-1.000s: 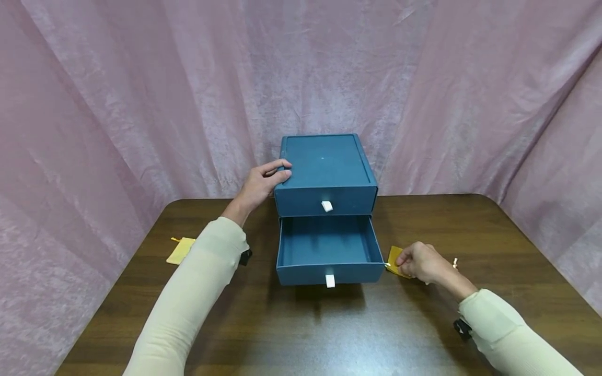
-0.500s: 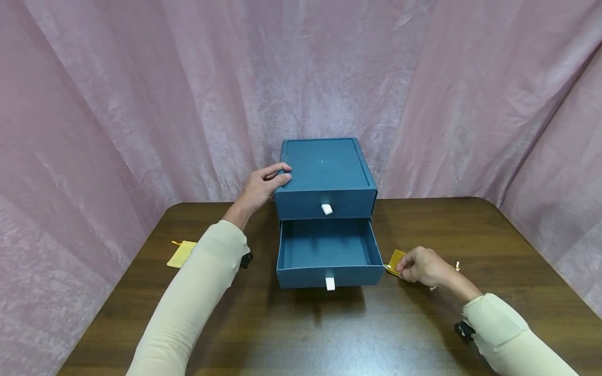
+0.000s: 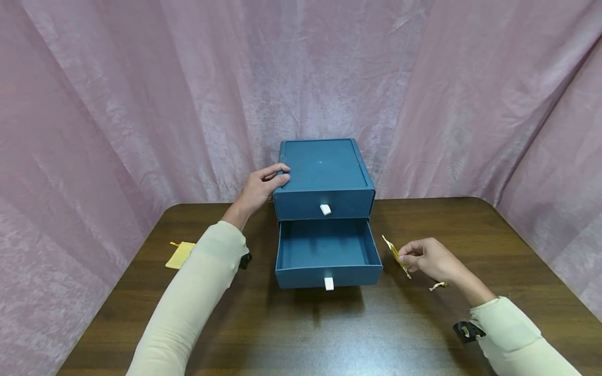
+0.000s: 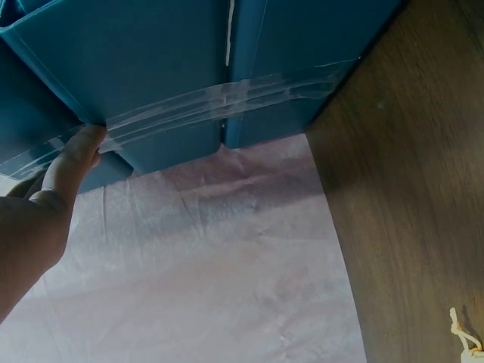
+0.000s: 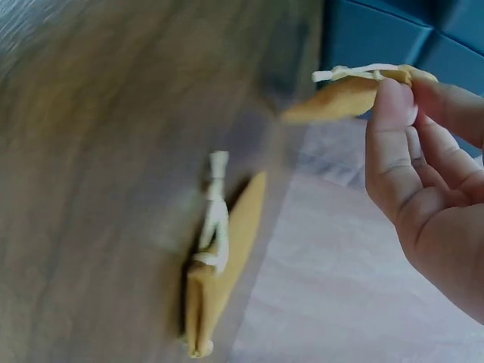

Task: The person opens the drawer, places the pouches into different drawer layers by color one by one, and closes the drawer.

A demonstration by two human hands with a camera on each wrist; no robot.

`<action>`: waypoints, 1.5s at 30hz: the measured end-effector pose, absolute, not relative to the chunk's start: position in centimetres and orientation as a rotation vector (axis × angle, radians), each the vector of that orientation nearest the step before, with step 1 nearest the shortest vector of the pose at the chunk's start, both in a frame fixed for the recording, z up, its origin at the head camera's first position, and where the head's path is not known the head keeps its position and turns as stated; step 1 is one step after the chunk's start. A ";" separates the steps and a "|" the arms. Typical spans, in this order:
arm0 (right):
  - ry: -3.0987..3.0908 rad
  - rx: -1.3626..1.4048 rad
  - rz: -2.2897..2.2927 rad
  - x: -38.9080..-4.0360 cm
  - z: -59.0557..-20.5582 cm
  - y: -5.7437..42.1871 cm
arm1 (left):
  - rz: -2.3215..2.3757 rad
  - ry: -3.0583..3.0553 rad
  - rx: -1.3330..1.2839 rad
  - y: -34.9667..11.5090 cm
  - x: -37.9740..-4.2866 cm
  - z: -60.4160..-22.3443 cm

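My left hand (image 3: pixel 256 190) rests on the upper left edge of a blue two-drawer box (image 3: pixel 324 162), thumb and forefinger lying on its top. In the left wrist view a finger of that hand touches the box's taped side. The lower drawer (image 3: pixel 329 277) stands pulled out; its visible inside holds nothing. Right of it, my right hand (image 3: pixel 435 258) pinches a small mustard-yellow drawstring pouch (image 5: pixel 336 98) between thumb and fingertips, lifted off the table with its pale cords dangling. A second mustard pouch (image 5: pixel 227 253) lies on the table below that hand, mostly hidden in the head view.
A pale yellow pouch (image 3: pixel 180 255) lies on the table's left side, partly behind my left forearm. The upper drawer, with its white tab (image 3: pixel 325 209), is shut. Behind the wooden table (image 3: pixel 226 324) hangs a pink curtain (image 3: pixel 329 68).
My right hand has raised the mustard pouch from the table beside the drawer and turned it edge-on. The second pouch's cords now show below the hand. My left hand keeps its place on the box.
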State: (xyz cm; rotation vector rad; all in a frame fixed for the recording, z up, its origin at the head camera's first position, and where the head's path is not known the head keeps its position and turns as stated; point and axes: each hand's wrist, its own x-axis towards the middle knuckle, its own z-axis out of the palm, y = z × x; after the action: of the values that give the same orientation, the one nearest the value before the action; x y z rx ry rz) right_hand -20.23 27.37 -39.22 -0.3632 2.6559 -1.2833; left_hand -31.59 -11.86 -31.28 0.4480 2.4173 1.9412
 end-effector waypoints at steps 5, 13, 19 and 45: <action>2.685 -0.307 -1.333 -19.8 -38.2 27.4 | 1.941 2.417 0.451 -11.9 -31.6 -31.2; 2.659 -0.259 -1.436 -19.5 -37.3 27.4 | 1.947 2.422 0.453 -11.9 -31.4 -31.1; 2.665 -0.269 -1.481 -19.2 -36.7 27.1 | 1.941 2.433 0.455 -11.9 -31.5 -31.3; 2.639 -0.410 -1.576 -17.4 -33.8 26.1 | 1.934 2.438 0.468 -11.9 -31.6 -31.4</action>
State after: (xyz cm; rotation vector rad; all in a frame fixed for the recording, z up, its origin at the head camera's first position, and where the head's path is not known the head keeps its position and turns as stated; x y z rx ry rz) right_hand -17.43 26.11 -33.76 -0.4095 2.6394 -1.5758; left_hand -31.56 -11.94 -31.38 0.4680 2.4382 1.9337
